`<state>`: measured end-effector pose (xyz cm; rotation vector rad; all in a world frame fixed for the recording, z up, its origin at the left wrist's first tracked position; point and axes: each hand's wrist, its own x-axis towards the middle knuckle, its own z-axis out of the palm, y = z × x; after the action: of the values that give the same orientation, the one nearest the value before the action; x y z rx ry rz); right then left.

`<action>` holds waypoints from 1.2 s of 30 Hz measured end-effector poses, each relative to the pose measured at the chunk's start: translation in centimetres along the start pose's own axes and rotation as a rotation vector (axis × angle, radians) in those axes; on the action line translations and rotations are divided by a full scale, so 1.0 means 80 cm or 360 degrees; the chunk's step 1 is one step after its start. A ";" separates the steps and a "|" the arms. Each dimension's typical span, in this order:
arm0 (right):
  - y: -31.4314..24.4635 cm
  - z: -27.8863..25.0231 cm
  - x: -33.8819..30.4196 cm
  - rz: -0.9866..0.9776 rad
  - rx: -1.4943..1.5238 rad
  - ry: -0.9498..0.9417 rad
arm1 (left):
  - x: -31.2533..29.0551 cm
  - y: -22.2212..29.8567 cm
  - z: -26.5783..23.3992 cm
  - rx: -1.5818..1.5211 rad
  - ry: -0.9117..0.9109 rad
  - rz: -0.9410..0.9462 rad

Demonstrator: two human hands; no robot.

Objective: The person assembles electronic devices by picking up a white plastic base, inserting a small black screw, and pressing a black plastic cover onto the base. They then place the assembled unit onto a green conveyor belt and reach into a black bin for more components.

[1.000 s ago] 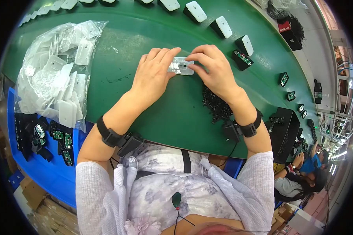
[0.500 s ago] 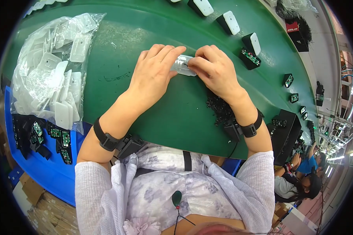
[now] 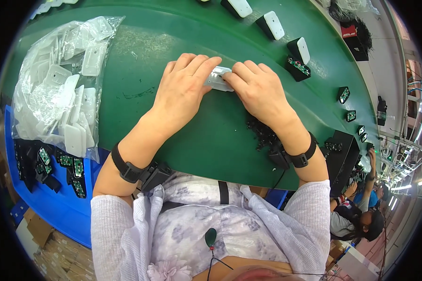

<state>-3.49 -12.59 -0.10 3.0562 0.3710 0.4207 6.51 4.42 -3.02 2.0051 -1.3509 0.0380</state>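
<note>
A translucent white plastic cover is held above the green bench, between my two hands. My left hand grips its left end, with the thumb below and the fingers over the far side. My right hand is closed at the cover's right end, its index fingertip pressing on the top face. A tiny dark spot shows beside that fingertip; I cannot tell if it is a loose part. Near my right forearm lies a heap of small black parts on the bench.
A clear bag of similar white covers lies at the left. Below it, a blue bin holds black housings with green circuit boards. Black housings with white covers and open ones line the far right. A black box and a co-worker are at the right.
My right hand has turned, its raised fingers coming down closer together onto the cover. The housings at the far right have shifted slightly leftward. The co-worker's arm now reaches up toward the bench.
</note>
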 end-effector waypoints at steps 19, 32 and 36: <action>0.090 -0.039 -0.110 0.0986 -0.0015 0.0296 | 0.010 0.015 -0.034 -0.0137 0.0266 0.0018; -0.065 -0.105 -0.054 0.0421 0.0635 0.0726 | -0.032 0.078 -0.028 -0.2481 -0.0205 -0.0547; -0.080 -0.106 -0.054 0.0280 0.0632 0.0654 | -0.048 0.071 -0.038 -0.2457 -0.0260 -0.0393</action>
<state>-11.32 -7.38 6.53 3.3818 0.2146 1.1194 1.14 8.05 0.81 0.7886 -0.6973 -0.9805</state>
